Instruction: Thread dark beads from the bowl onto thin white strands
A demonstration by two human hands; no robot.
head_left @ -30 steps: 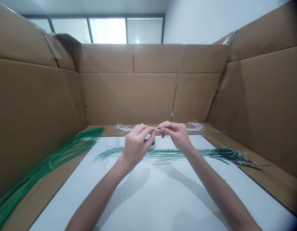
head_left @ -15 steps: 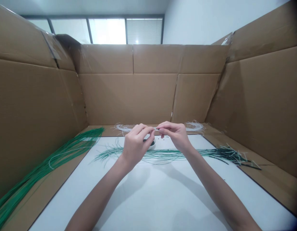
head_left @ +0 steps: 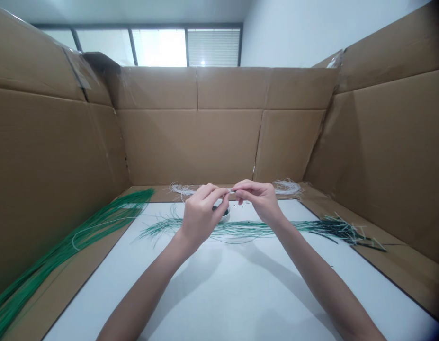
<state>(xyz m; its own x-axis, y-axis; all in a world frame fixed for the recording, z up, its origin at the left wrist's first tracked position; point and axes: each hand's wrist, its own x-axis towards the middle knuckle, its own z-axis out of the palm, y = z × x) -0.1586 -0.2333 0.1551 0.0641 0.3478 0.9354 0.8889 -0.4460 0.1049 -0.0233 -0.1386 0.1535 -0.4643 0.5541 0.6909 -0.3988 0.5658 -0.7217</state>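
Note:
My left hand (head_left: 205, 203) is closed in a pinch of thumb and fingers, raised over the board. Facing it, my right hand (head_left: 260, 199) pinches too, the fingertips of both almost meeting. Between them shows a short bit of a thin strand (head_left: 232, 191), pale on the left and dark at the right fingertips; its finer detail is too small to tell. Partly hidden behind my left hand stands a small white bowl (head_left: 226, 216) with dark contents. Below the hands a bundle of green strands (head_left: 240, 229) lies across the board, with dark, beaded-looking right ends (head_left: 338, 228).
Cardboard walls (head_left: 191, 147) enclose the white board (head_left: 219, 293) on the left, back and right. Long green strands (head_left: 98, 225) lie along the left side. Coiled white strands (head_left: 288, 187) rest at the back. Several tiny dark bits (head_left: 242, 204) dot the board near the bowl.
Both hands hold nearly the same place and the same pinch. Only slight fingertip shifts show at the thin strand; the dark part between the fingers looks a little different.

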